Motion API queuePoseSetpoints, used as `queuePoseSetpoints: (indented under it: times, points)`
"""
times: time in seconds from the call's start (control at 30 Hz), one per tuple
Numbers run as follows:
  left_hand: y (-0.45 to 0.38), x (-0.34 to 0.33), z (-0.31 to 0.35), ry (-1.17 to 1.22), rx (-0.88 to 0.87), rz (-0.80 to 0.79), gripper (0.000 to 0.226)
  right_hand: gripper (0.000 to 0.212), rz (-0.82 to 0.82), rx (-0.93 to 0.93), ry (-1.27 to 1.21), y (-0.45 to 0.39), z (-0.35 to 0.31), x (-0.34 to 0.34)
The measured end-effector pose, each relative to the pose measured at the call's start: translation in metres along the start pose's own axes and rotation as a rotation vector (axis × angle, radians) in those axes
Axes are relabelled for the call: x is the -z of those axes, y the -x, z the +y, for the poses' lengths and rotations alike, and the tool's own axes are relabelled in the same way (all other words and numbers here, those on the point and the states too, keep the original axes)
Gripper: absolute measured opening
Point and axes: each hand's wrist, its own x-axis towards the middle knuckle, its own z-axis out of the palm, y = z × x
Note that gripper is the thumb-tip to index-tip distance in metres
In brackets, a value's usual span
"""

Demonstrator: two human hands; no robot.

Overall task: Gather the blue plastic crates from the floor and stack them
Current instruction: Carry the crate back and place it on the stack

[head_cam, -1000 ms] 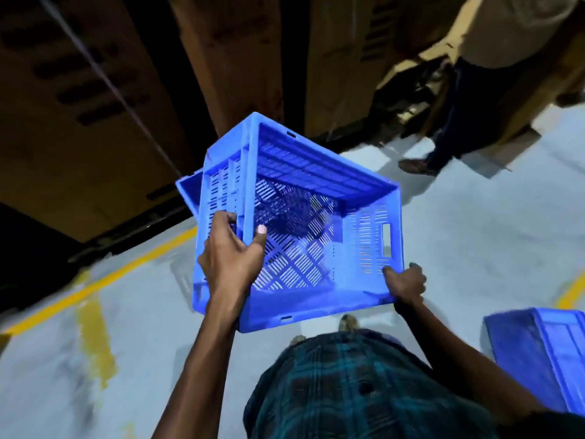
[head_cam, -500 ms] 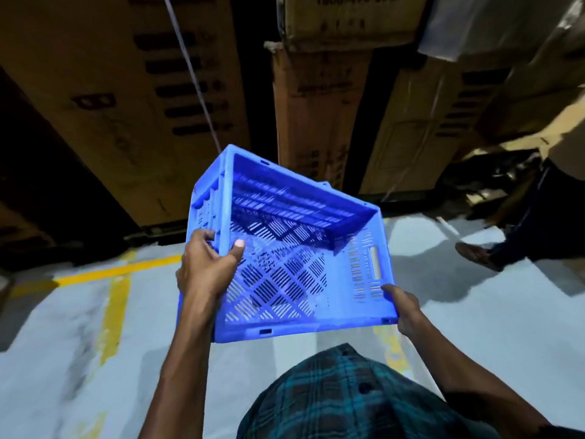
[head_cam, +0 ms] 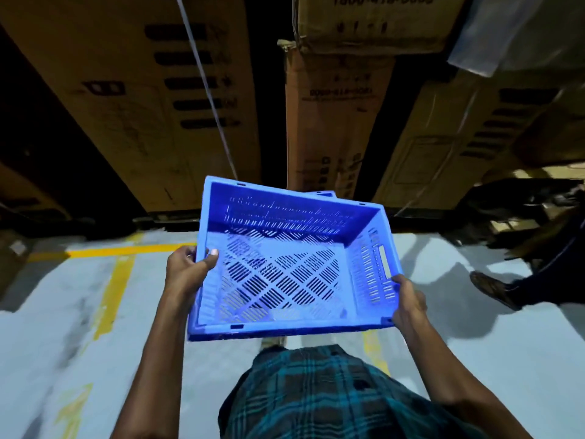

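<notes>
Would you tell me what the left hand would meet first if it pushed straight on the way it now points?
Probably the stacked cardboard boxes ahead. The left hand, gripping the blue crate by its left wall, points forward and up toward them; nothing shows between, though depth is unclear.

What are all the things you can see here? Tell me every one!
crate: one, blue, held up above the floor in the middle; a bit of a second blue edge peeks from behind its far rim
cardboard boxes: several, brown, stacked along the back
floor lines: yellow, on the pale floor at left
another person's shoe: one, dark, far right
checked cloth: teal and dark, on the wearer, bottom centre
left hand: grips the crate's left rim
right hand: grips the crate's right near corner
</notes>
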Motion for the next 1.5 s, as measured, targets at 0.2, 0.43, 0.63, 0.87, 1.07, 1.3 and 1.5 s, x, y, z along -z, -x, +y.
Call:
queuePoseSetpoints:
  times: [0.2,0.43,0.63,0.87,1.07,1.3,1.5]
  points:
    - [-0.067,-0.019,-0.027,-0.056,0.096,-0.014,0.018,0.062,-0.027,-0.025,-0.017,-0.052,-0.029,-0.033]
    - [-0.190,-0.064,-0.049,-0.128,0.275,0.011,0.024,0.067,-0.117,-0.029,0.001,-0.110,-0.072,-0.106]
    - [-0.289,-0.098,-0.049,-0.164,0.326,0.030,0.028,0.061,-0.171,-0.056,-0.040,-0.118,-0.123,-0.173]
    - [-0.365,-0.120,-0.064,-0.137,0.351,-0.006,0.033,0.058,-0.351,-0.103,0.019,-0.089,-0.183,-0.224]
    - [-0.414,-0.111,-0.169,-0.240,0.344,-0.056,0.049,0.035,-0.258,-0.119,0.215,-0.111,-0.183,-0.247]
    - [-0.353,-0.110,-0.095,-0.301,0.369,-0.071,0.042,0.041,-0.078,0.049,0.727,-0.122,-0.148,-0.229]
    - [-0.304,-0.107,-0.074,-0.399,0.437,-0.034,0.034,0.034,-0.128,0.053,0.579,-0.114,-0.147,-0.217]
